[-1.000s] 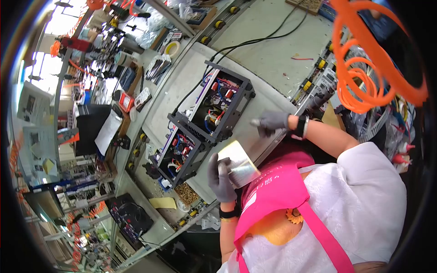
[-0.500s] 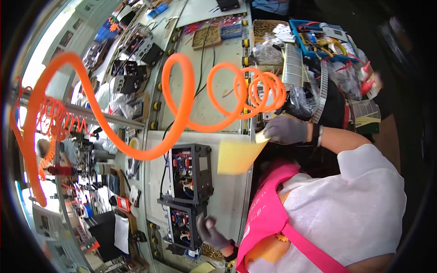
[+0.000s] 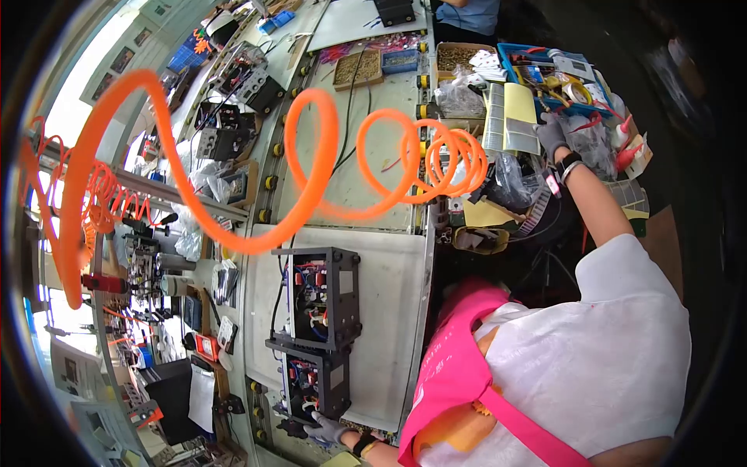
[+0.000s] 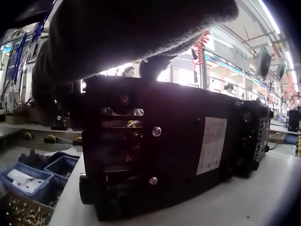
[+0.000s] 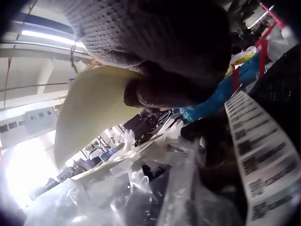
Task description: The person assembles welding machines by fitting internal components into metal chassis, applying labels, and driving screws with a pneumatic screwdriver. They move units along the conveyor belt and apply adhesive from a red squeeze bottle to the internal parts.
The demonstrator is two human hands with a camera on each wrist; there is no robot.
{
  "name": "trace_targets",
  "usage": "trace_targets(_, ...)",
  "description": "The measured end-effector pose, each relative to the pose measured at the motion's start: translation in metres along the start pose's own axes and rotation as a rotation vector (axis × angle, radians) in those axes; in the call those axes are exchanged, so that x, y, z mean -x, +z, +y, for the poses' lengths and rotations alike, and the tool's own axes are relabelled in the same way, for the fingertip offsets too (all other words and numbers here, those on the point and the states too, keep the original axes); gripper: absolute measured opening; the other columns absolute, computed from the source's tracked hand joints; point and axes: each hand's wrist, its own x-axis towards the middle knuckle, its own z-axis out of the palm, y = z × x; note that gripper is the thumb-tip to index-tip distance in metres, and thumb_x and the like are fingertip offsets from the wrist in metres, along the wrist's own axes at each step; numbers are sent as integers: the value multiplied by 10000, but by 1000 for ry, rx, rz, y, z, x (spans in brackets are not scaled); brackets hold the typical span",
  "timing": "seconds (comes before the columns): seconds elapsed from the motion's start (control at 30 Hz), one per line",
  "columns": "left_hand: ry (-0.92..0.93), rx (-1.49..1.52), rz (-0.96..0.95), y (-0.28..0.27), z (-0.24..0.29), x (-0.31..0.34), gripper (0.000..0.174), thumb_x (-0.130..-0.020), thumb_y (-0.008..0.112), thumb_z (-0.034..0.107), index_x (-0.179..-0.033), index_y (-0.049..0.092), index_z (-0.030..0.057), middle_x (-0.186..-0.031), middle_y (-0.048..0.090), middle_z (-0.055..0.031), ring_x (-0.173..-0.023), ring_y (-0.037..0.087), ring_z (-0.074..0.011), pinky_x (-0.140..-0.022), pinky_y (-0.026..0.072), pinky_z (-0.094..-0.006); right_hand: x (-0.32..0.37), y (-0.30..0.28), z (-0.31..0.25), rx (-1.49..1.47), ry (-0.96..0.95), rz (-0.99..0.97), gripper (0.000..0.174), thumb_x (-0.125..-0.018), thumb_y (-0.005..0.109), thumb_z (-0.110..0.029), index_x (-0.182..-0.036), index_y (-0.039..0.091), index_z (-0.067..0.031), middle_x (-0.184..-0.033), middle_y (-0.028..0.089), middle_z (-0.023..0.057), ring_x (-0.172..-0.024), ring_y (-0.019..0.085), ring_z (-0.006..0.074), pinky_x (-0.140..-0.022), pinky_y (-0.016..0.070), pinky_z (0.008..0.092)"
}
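The left hand (image 3: 327, 427), gloved, sits at the bottom of the head view. It grips the near end of a black box (image 3: 315, 383), and the left wrist view shows its fingers curled over the box's top edge. This box lies on the desk (image 3: 389, 311), end to end with a second black box (image 3: 323, 296) that has red and blue wiring showing inside.

The right hand (image 3: 552, 134) is stretched to the upper right of the head view, well apart from the boxes. The right wrist view shows its fingers pinching a yellow sheet (image 5: 94, 108), which is lifted above crumpled plastic bags (image 5: 141, 188). A strip of barcode labels (image 5: 263, 160) runs beside it.

An orange coiled hose (image 3: 311, 156) hangs across the middle of the head view, between the camera and the desk.

The risks, as I judge them:
- The sheet is thin and held only at one edge, so it could crease or catch on the bags and labels around it.
- The arms are spread wide and the head is turned toward the right hand, so the left hand's hold is unwatched and could nudge the box against its neighbour.
- The sheet could snag the hose if carried across the desk.
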Motion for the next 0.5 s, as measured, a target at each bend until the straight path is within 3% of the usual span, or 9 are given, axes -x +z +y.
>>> trace_targets(0.1, -55, -26, 49, -8, 32, 17, 688, -861, 605, 422, -1377, 343, 50, -1313, 465, -231, -1127, 516, -395, -917, 440, -458, 4, 6, -29, 185, 74, 163, 405, -815, 594, -157, -1193, 532, -28, -1095, 607, 177, -1044, 562, 326, -922, 428, 369)
trace_targets(0.13, -55, 61, 82, -3, 18, 8, 675, -855, 622, 379, -1382, 352, 55, -1314, 467, -232, -1148, 501, -390, -946, 422, -454, 5, 3, -30, 62, -84, 282, 360, -840, 550, -147, -1180, 543, -28, -1108, 602, 170, -1053, 555, 313, -929, 419, 367)
trace_targets(0.17, 222, -182, -2, 12, -33, -31, 680, -802, 649, 261, -1386, 372, 48, -1317, 472, -230, -1188, 469, -363, -1012, 368, -430, 9, 5, -35, -105, -300, 347, 324, -865, 505, -137, -1167, 554, -28, -1120, 596, 162, -1062, 548, 301, -937, 410, 365)
trace_targets(0.23, 75, 34, -172, 9, -19, -26, 681, -736, 609, 104, -1381, 397, 48, -1282, 507, -213, -1179, 472, -335, -1027, 348, -384, 51, -21, -87, -317, -677, 147, 302, -923, 456, -161, -1170, 554, -18, -1144, 584, 159, -1090, 535, 281, -949, 399, 373)
trace_targets(0.27, 55, -68, -197, -1, 5, -14, 670, -734, 588, 64, -1378, 405, 49, -1259, 528, -203, -1160, 490, -328, -1004, 367, -375, 90, -36, -121, -82, -868, 158, 285, -938, 464, -156, -1160, 560, -6, -1116, 597, 150, -1065, 551, 278, -925, 417, 377)
trace_targets(0.3, 146, 426, -178, 28, -45, -30, 625, -738, 585, 92, -1343, 442, 31, -1229, 545, -204, -1140, 507, -325, -976, 381, -362, 121, -44, -137, 60, -1058, 55, 261, -935, 482, -121, -1150, 564, 1, -1081, 607, 147, -1009, 567, 298, -898, 429, 383)
trace_targets(0.33, -74, 335, -159, 13, -18, -13, 592, -734, 568, 113, -1310, 469, 20, -1178, 574, -206, -1109, 536, -322, -966, 384, -349, 155, -48, -170, 130, -1450, 203, 193, -907, 501, -56, -1072, 584, -2, -981, 610, 146, -918, 568, 327, -867, 437, 402)
trace_targets(0.4, 148, 326, 48, 32, -50, -5, 548, -718, 571, 98, -1244, 488, -27, -1034, 622, -146, -869, 604, -277, -795, 474, -344, 219, -37, -197, -236, -1265, -359, 213, -861, 573, -106, -1052, 599, -16, -991, 602, 148, -928, 557, 343, -831, 438, 433)
trace_targets(0.5, 58, 189, 83, 11, -28, 41, 623, -745, 573, 172, -1320, 427, -17, -1183, 575, -231, -1057, 573, -346, -931, 418, -377, 309, -16, -260, -491, -1528, -614, 238, -771, 620, -65, -1007, 603, -39, -909, 593, 114, -865, 552, 324, -795, 443, 418)
